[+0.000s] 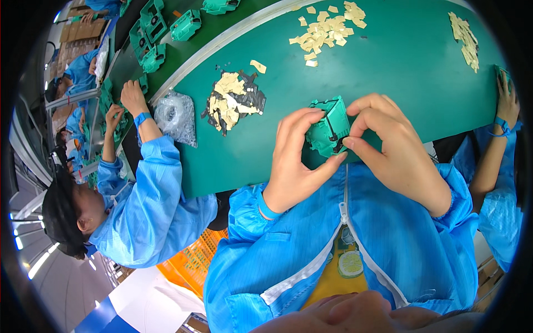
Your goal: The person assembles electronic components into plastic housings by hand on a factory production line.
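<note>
A green plastic housing (pixel 321 134) with a black strip across it is held up over the near edge of the green table. My left hand (pixel 294 158) grips it from the left, thumb below and fingers at its top edge. On its right side, my right hand (pixel 388 139) pinches at the lower end of the black strip with thumb and forefinger. What exactly lies between those fingertips is too small to make out. Ahead on the table are a pile of black pieces with cream paper bits (pixel 232 100) and a scatter of cream paper bits (pixel 327 34).
A clear plastic bag with a roll-shaped thing (pixel 175 116) lies at the table's left edge. Beyond a pale rail, several green housings (pixel 186 25) sit on a conveyor. Co-workers in blue work at left (pixel 144 194) and right (pixel 497 183). An orange crate (pixel 194 261) stands lower left.
</note>
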The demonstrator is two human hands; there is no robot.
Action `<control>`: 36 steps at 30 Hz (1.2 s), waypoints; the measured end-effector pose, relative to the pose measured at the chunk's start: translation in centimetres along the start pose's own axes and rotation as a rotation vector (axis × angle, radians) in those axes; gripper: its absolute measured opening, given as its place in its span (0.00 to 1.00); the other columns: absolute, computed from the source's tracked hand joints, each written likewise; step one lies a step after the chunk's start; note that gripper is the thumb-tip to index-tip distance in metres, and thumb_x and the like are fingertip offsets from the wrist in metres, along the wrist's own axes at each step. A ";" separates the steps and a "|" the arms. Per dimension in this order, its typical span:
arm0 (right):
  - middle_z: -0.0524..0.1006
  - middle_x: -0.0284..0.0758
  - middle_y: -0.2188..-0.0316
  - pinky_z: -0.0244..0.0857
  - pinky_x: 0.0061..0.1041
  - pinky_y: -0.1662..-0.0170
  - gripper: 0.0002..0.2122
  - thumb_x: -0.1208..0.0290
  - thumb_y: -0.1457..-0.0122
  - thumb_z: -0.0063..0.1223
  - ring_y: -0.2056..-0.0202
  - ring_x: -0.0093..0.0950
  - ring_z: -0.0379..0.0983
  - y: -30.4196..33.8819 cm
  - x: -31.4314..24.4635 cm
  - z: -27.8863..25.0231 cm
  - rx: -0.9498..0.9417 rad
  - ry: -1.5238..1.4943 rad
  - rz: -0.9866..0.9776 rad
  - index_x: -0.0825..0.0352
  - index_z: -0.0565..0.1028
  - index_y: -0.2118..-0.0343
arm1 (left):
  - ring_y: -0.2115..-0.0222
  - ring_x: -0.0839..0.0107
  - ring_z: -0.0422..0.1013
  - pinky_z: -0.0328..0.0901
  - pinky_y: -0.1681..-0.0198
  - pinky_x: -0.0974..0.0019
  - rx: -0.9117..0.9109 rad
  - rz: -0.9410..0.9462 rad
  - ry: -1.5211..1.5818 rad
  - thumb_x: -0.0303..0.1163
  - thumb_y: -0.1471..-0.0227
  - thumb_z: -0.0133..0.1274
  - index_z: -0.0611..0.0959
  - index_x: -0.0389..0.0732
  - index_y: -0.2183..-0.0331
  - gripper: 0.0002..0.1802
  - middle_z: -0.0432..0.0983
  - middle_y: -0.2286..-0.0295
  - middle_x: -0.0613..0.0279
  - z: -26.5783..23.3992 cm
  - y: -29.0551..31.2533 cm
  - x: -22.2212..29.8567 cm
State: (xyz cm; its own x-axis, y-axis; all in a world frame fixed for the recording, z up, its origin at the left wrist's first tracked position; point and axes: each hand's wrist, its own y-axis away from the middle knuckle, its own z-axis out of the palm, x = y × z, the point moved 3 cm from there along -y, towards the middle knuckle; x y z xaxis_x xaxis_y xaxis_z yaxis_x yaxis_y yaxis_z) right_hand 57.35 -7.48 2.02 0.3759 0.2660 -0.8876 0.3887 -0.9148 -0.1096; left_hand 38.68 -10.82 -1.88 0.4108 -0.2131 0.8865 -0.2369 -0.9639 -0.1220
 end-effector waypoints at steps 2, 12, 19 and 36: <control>0.73 0.42 0.64 0.64 0.35 0.58 0.06 0.80 0.49 0.60 0.62 0.41 0.70 0.0 -0.1 0.0 0.025 0.030 -0.038 0.71 0.72 0.73 | 0.45 0.58 0.66 0.67 0.45 0.55 0.025 0.011 -0.058 0.21 0.60 0.68 0.70 0.37 0.44 0.40 0.62 0.46 0.53 -0.2 -0.2 0.0; 0.72 0.39 0.68 0.66 0.29 0.59 0.05 0.79 0.46 0.59 0.63 0.34 0.72 0.1 1.0 1.7 -0.064 -0.192 0.140 0.70 0.72 0.71 | 0.49 0.54 0.67 0.67 0.50 0.57 0.038 -0.030 -0.070 0.25 0.61 0.68 0.73 0.38 0.46 0.38 0.67 0.48 0.50 -1.1 0.2 -1.1; 0.78 0.37 0.74 0.66 0.25 0.72 0.05 0.78 0.45 0.59 0.71 0.24 0.76 0.1 1.0 2.3 -0.069 -0.274 0.309 0.72 0.74 0.71 | 0.49 0.60 0.69 0.69 0.54 0.60 0.015 -0.002 -0.151 0.23 0.60 0.68 0.73 0.39 0.45 0.39 0.66 0.48 0.52 -1.3 0.2 -1.3; 0.71 0.40 0.61 0.64 0.32 0.56 0.20 0.79 0.53 0.65 0.59 0.39 0.68 1.7 -1.4 2.1 0.170 0.225 0.093 0.68 0.72 0.56 | 0.45 0.60 0.66 0.70 0.48 0.58 0.046 -0.002 -0.092 0.20 0.58 0.66 0.70 0.37 0.44 0.38 0.61 0.46 0.53 -0.7 0.6 -1.3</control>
State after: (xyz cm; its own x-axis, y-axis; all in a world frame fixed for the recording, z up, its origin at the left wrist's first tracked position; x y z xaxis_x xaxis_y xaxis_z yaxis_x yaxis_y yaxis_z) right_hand 55.72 -10.02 2.11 0.5878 0.2218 -0.7780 0.2045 -0.9712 -0.1224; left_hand 37.37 -11.03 -2.81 0.4913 -0.2228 0.8420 -0.1960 -0.9702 -0.1423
